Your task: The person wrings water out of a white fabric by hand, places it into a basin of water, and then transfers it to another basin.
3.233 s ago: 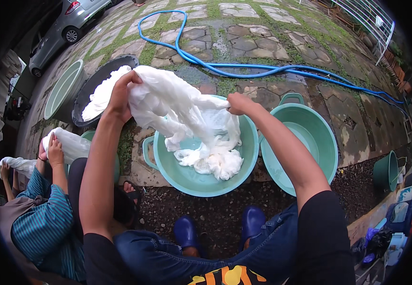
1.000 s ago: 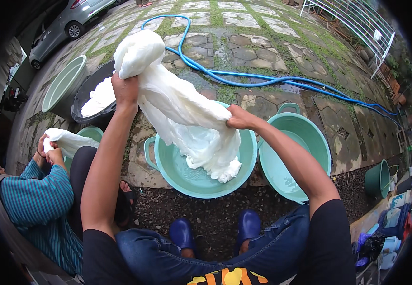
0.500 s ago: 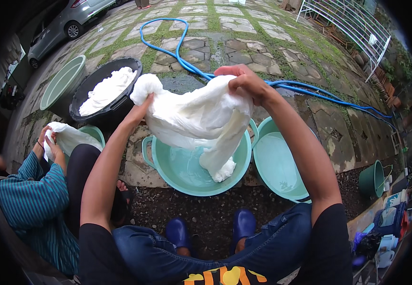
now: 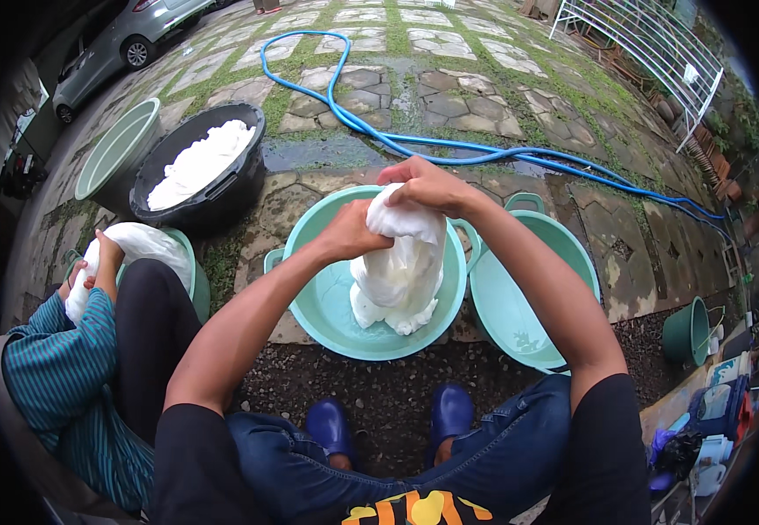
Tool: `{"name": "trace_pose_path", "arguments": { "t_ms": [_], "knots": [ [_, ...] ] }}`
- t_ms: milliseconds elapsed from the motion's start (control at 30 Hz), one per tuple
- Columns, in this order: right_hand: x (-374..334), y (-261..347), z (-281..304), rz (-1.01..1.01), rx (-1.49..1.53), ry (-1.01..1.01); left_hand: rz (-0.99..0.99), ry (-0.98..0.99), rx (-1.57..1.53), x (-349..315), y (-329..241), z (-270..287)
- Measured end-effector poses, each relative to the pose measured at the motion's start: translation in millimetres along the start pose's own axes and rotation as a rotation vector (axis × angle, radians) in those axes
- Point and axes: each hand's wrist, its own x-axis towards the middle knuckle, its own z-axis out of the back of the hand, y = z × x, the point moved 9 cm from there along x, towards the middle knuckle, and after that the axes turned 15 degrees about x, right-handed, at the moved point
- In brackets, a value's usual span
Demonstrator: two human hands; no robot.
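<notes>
A wet white cloth (image 4: 399,271) hangs bunched from both hands, its lower end resting in a mint-green plastic basin (image 4: 331,332) in front of me. My left hand (image 4: 353,230) grips the cloth on its left side, partway down. Above it, my right hand (image 4: 426,186) closes round the cloth's gathered top. Some of my fingers are hidden behind the fabric. Shallow water shows in the basin around the cloth. Just to the right stands a second mint-green basin (image 4: 519,297), also with water in it.
At the far left are a black tub (image 4: 244,188) heaped with white cloth and a green tub (image 4: 99,166). A person in a striped top (image 4: 69,350) handles white cloth over another basin at left. A blue hose (image 4: 449,149) curves across the paving. A small green bucket (image 4: 684,332) stands right.
Both hands have come together and lower, gathering the spread cloth into a hanging bunch. More of it now rests in the basin. The neighbouring person's hands have also moved with their cloth.
</notes>
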Motion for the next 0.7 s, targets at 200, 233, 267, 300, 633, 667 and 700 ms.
{"name": "trace_pose_path", "arguments": {
  "t_ms": [200,233,267,300,633,667,700],
  "knots": [
    [-7,-24,-18,0.066,-0.629,0.053,0.060,-0.343,0.868,-7,-26,67],
    [-1,-26,-11,0.090,-0.683,-0.044,0.066,-0.369,0.956,-7,-32,72],
    [4,-24,-3,0.111,-0.738,-0.141,0.050,-0.382,1.000,-9,-37,75],
    [6,-22,5,0.131,-0.793,-0.240,0.057,-0.394,1.005,-11,-38,80],
    [6,44,4,0.252,-0.358,-0.307,0.018,0.166,-0.195,-20,9,42],
    [3,52,-4,0.286,-0.363,-0.284,0.048,0.242,-0.268,-22,18,25],
    [0,54,-8,0.312,-0.371,-0.265,0.072,0.324,-0.346,-23,14,9]
  ]
}}
